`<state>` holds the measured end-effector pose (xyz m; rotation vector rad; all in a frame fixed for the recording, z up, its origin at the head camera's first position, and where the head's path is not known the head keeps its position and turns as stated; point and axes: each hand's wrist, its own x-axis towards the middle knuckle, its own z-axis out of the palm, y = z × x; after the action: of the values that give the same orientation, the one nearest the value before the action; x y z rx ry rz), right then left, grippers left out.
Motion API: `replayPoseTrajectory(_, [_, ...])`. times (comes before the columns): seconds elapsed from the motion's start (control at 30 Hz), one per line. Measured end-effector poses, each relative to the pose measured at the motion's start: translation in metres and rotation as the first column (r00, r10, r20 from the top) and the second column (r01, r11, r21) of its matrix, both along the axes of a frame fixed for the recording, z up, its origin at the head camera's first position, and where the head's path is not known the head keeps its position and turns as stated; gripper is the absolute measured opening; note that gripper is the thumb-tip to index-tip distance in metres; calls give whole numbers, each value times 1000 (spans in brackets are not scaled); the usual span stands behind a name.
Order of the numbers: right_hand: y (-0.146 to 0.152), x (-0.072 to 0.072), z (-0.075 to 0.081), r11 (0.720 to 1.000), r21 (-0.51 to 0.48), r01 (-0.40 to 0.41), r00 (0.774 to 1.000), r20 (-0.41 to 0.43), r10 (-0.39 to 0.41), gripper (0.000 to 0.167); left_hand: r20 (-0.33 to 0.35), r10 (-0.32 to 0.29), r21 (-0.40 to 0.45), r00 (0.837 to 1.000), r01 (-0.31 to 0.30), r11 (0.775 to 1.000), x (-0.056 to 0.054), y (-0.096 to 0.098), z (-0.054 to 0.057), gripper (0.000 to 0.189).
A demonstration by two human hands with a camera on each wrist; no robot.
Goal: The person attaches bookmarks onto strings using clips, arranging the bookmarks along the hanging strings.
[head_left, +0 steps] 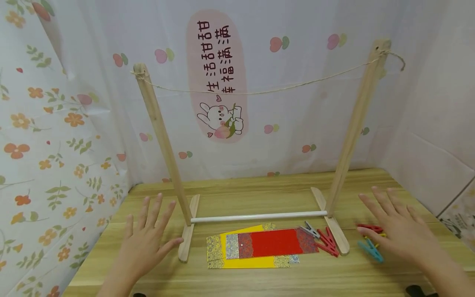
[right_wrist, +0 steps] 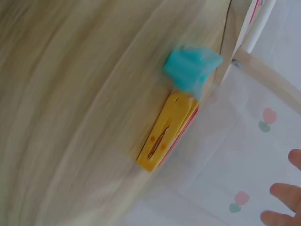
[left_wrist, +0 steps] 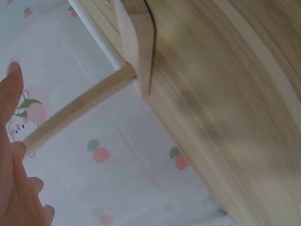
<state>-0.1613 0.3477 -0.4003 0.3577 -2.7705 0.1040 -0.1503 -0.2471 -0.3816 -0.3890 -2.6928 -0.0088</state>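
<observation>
The left hand [head_left: 145, 244] and right hand [head_left: 404, 233] hold nothing, fingers apart. The cards [head_left: 274, 242], on the bench [head_left: 252, 282] with clips [head_left: 328, 240] at their right end, are probably light and bendy, best lifted by an edge.

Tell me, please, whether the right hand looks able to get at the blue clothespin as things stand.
Probably yes: the right hand looks empty and is close to the blue clothespin, with no visible obstacle between, though the yellow clothespin lies right by it.
</observation>
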Motion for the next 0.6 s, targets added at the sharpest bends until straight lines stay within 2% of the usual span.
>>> replayPoseTrajectory(0.23, [-14,-2,7,998,-37,-60,998,-10,60,87,20,-36,26,999,35,999,2,16,6,92])
replayPoseTrajectory(0.33, [-21,-4,10,997,-22,-78,997,-22,78,86,16,-48,26,999,48,999,1,22,7,90])
replayPoseTrajectory(0.6, [-41,-6,11,991,28,-128,990,-59,130,80,48,-93,14,994,93,996,0,35,2,86])
